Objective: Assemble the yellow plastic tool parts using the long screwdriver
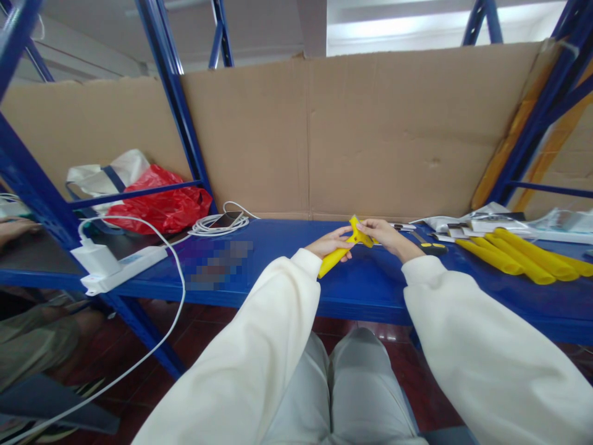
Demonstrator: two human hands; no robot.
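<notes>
Yellow T-shaped tool (pixel 356 235), perhaps a scraper: the left hand's (pixel 330 243) fingers grasp its handle (pixel 330 264); the right hand's (pixel 383 235) fingers pinch its head (pixel 365 238).

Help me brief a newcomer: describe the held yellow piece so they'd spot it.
Over the blue table, find the left hand and right hand. Between them is the yellow piece; unlike the yellow tubes lying at right, it is held and has a wider head.

2 sleeves (pixel 252 334) — cream, loose | cuffs (pixel 420 270) gathered | trousers (pixel 365 377) — pale grey
</notes>
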